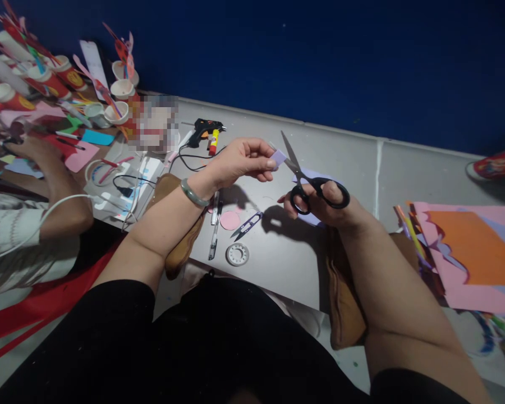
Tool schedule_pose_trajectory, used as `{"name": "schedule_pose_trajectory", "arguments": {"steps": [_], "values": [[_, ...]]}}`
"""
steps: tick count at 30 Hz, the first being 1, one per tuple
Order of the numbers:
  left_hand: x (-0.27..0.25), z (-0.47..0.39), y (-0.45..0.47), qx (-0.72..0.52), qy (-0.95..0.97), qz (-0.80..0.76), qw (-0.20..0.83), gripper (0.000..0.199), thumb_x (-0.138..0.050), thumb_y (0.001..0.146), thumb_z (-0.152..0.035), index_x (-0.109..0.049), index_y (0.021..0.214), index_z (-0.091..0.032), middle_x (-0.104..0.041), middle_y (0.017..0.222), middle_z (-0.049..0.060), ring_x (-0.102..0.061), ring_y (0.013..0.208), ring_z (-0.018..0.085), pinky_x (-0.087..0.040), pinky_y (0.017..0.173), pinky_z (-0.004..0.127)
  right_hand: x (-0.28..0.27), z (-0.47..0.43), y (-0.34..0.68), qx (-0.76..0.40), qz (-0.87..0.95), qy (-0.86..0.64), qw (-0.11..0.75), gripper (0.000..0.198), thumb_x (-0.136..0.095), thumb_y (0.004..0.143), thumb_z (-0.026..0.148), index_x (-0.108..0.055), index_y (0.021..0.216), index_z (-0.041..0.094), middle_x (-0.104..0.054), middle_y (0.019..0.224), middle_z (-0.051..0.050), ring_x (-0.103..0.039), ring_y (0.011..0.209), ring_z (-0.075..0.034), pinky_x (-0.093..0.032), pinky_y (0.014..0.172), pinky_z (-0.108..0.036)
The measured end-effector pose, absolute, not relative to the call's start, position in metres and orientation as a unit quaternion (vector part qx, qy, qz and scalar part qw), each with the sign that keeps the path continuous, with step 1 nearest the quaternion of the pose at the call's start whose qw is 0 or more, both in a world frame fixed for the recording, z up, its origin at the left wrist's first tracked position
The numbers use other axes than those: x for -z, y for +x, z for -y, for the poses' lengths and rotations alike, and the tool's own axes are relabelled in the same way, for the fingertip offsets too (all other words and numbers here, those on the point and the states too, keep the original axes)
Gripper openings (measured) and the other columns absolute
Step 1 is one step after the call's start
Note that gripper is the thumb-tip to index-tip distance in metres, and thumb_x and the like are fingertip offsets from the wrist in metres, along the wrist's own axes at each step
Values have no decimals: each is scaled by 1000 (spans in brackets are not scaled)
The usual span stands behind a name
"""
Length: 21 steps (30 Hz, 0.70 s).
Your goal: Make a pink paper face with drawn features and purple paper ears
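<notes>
Between the thumb and fingers of my left hand (246,160) is a small piece of lilac paper (279,159). My right hand (320,205) holds black-handled scissors (302,175) with the blades spread apart, right beside the paper's edge. Below my hands on the table lie a pink paper circle (230,220), thread snips (247,225), a pen (214,241) and a round white plastic ring (237,255). More lilac paper (309,175) lies on the table, partly covered by my right hand and the scissors.
A black glue gun (206,129) and a glue stick (214,142) are at the back. Coloured sheets (475,247) are stacked at right, near a red cup (500,164). On the left, a co-worker's arm (54,174) rests near several paper cups (122,90) and cables.
</notes>
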State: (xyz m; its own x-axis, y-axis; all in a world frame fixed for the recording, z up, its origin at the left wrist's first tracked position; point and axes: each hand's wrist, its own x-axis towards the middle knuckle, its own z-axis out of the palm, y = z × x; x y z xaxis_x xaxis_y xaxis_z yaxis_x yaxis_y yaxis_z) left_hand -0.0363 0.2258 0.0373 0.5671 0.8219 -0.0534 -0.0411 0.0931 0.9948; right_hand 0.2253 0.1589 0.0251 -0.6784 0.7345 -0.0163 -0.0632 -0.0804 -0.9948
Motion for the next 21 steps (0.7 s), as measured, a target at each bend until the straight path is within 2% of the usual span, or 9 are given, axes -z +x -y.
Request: {"name": "schedule_pose_trajectory", "arguments": {"steps": [2, 7, 11, 14, 17, 21], "values": [[-38, -225, -36, -333, 585, -335, 659, 57, -105, 80, -53, -73, 106, -15, -79, 84, -1, -85, 80, 12, -67, 77, 22, -26, -158, 223, -679, 604, -286, 303, 77, -67, 87, 102, -49, 76, 27, -54, 66, 3, -62, 66, -21, -63, 95, -48], [-41, -224, -33, -349, 567, -339, 664, 53, -107, 77, -49, -72, 98, -16, -76, 78, -2, -83, 74, 11, -65, 70, 20, -26, -156, 220, -681, 590, -267, 343, 74, -72, 91, 94, -49, 71, 27, -41, 61, 7, -56, 58, -17, -63, 87, -45], [-41, -224, -32, -356, 555, -341, 670, 47, -107, 79, -42, -71, 94, -16, -77, 76, -2, -83, 71, 11, -64, 66, 18, -27, -157, 218, -672, 599, -277, 337, 76, -69, 91, 96, -51, 67, 27, -43, 60, 6, -55, 57, -17, -65, 94, -48], [-40, -224, -32, -363, 555, -349, 662, 44, -105, 81, -39, -71, 94, -16, -77, 75, -2, -82, 70, 10, -63, 65, 18, -32, -157, 216, -665, 611, -279, 326, 78, -67, 90, 99, -52, 61, 27, -40, 54, 6, -50, 52, -16, -65, 95, -49], [-38, -225, -33, -364, 555, -351, 661, 45, -106, 79, -40, -71, 94, -16, -77, 74, -3, -82, 69, 10, -64, 65, 18, -37, -158, 217, -655, 619, -289, 323, 80, -68, 89, 99, -50, 57, 28, -44, 51, 4, -48, 51, -16, -66, 95, -50], [-33, -224, -30, -347, 563, -344, 666, 44, -105, 80, -39, -71, 96, -16, -77, 72, -3, -81, 68, 10, -64, 65, 19, -36, -167, 226, -607, 555, -341, 455, 84, -79, 78, 100, -41, 56, 28, -40, 53, 5, -46, 54, -16, -65, 92, -49]]}}
